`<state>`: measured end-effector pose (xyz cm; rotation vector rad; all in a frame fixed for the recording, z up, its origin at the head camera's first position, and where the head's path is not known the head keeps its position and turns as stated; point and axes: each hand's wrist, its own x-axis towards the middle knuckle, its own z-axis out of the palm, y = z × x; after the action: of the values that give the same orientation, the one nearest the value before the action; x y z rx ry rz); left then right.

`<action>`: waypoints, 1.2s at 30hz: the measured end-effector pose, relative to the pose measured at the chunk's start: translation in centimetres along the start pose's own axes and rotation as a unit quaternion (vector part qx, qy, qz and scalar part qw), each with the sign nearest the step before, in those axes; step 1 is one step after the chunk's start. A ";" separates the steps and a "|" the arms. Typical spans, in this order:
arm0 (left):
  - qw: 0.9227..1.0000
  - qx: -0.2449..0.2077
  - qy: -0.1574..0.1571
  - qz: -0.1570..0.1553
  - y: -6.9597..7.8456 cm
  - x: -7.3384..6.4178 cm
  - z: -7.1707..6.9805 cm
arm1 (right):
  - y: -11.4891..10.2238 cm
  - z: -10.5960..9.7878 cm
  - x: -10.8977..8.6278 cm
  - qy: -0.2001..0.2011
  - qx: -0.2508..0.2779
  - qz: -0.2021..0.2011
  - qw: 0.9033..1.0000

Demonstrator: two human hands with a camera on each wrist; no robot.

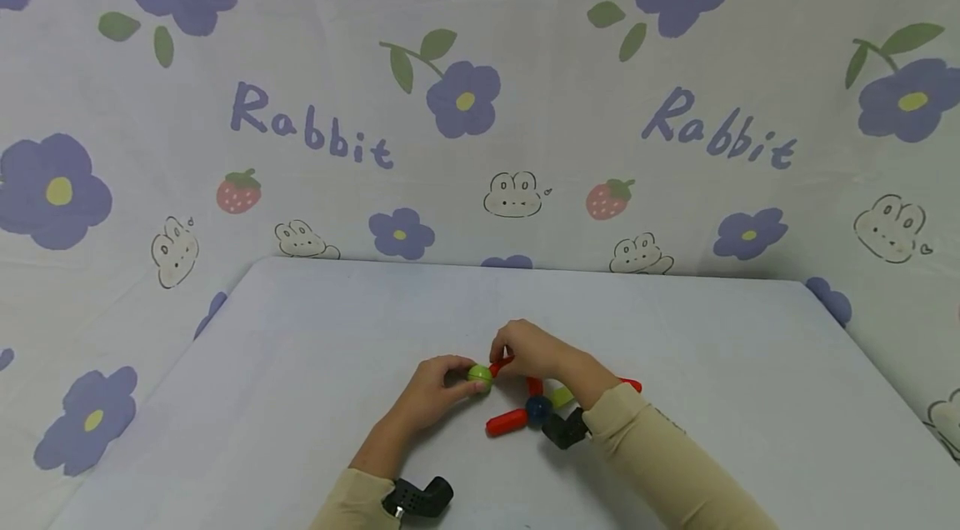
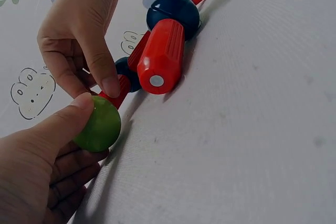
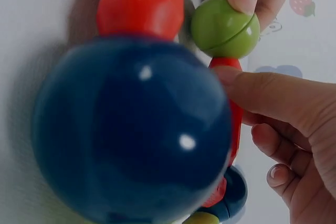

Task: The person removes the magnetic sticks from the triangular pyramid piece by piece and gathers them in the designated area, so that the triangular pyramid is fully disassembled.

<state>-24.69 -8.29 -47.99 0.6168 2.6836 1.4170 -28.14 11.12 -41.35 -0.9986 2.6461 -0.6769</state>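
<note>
A glossy green ball (image 1: pixel 480 377) is held between the thumb and fingers of my left hand (image 1: pixel 429 390). Against that ball stands one end of a red rod (image 3: pixel 236 124), which my right hand (image 1: pixel 529 349) pinches between thumb and fingers. In the right wrist view the rod's other end meets a smaller-looking dark blue ball (image 3: pixel 236 192). Nearer me on the table, a dark blue ball (image 1: pixel 537 410) joins red rods, one of them a ridged red rod (image 1: pixel 507 422) pointing left. A light green rod (image 1: pixel 562 397) runs from this ball under my right forearm, which hides part of the assembly.
The pieces lie on a white table (image 1: pixel 315 330), with a flower-and-rabbit patterned cloth (image 1: pixel 555 138) behind it. Another red rod end (image 1: pixel 632 384) sticks out past the right forearm. Black wrist devices hang close to the table; the right one (image 1: pixel 566 428) is beside the blue ball.
</note>
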 end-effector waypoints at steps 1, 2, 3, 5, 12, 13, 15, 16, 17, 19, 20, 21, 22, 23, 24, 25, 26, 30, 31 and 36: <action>1.000 0.000 0.000 0.000 0.0 0.0 0.0 | 0.1 0.0 0.0 -0.002 -0.002 0.003 1.000; 1.000 0.000 0.000 -0.001 0.0 0.0 0.0 | 0.1 0.0 0.1 -0.004 -0.003 0.006 1.000; 1.000 0.000 -0.001 -0.001 0.0 0.0 0.0 | 0.2 0.0 0.1 -0.007 -0.002 0.009 1.000; 1.000 -0.001 0.000 -0.002 0.0 -0.1 0.0 | 0.2 -0.1 0.2 -0.013 0.001 0.014 1.000; 1.000 -0.003 -0.001 -0.005 -0.1 -0.1 -0.1 | 0.0 -0.4 0.5 -0.038 0.008 0.030 0.999; 1.000 -0.003 -0.002 -0.005 -0.1 -0.1 -0.1 | 0.0 -0.4 0.5 -0.040 0.007 0.030 0.999; 1.000 -0.004 -0.001 -0.006 -0.1 -0.1 -0.1 | 0.0 -0.4 0.6 -0.041 0.005 0.028 0.999; 1.000 -0.004 -0.001 -0.006 -0.1 -0.1 -0.1 | 0.1 -0.4 0.6 -0.041 0.004 0.026 0.999; 1.000 -0.005 -0.001 -0.007 -0.1 0.0 -0.1 | 0.1 -0.5 0.6 -0.041 0.003 0.025 0.999; 1.000 -0.004 0.000 -0.007 -0.1 -0.1 -0.1 | 0.1 -0.5 0.7 -0.042 0.001 0.022 0.999; 1.000 -0.003 0.000 -0.007 -0.1 -0.1 -0.1 | 0.1 -0.5 0.7 -0.043 0.001 0.021 0.999; 1.000 -0.002 0.000 -0.005 -0.1 -0.1 -0.1 | 0.2 -0.5 0.7 -0.042 0.001 0.020 0.999; 1.000 -0.002 0.001 -0.004 -0.1 -0.1 -0.1 | 0.2 -0.5 0.8 -0.040 -0.002 0.022 0.999; 1.000 0.001 0.000 -0.002 -0.2 -0.2 -0.1 | 0.2 -0.6 0.8 -0.037 -0.004 0.026 0.999; 1.000 0.000 0.000 -0.002 -0.1 -0.2 -0.1 | 0.3 -0.6 0.8 -0.033 -0.005 0.033 0.999; 1.000 -0.001 -0.001 -0.002 -0.1 -0.2 -0.1 | 0.3 -0.7 0.8 -0.027 -0.004 0.040 0.999; 1.000 -0.001 -0.002 -0.002 -0.1 -0.2 0.0 | 0.4 -0.8 0.9 -0.024 -0.005 0.047 0.999; 1.000 -0.002 -0.004 -0.004 -0.2 -0.2 0.0 | 0.5 -1.1 1.1 -0.016 -0.004 0.070 0.997; 1.000 -0.001 -0.004 -0.005 -0.2 -0.3 0.0 | 0.5 -1.2 1.2 -0.016 -0.006 0.072 0.997; 1.000 -0.005 -0.003 -0.006 -0.2 -0.2 0.0 | 0.5 -0.9 1.5 -0.003 -0.025 0.080 0.996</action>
<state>-24.58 -8.51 -48.19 0.6024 2.6703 1.4215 -29.86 10.72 -40.87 -0.7881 2.7131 -0.5749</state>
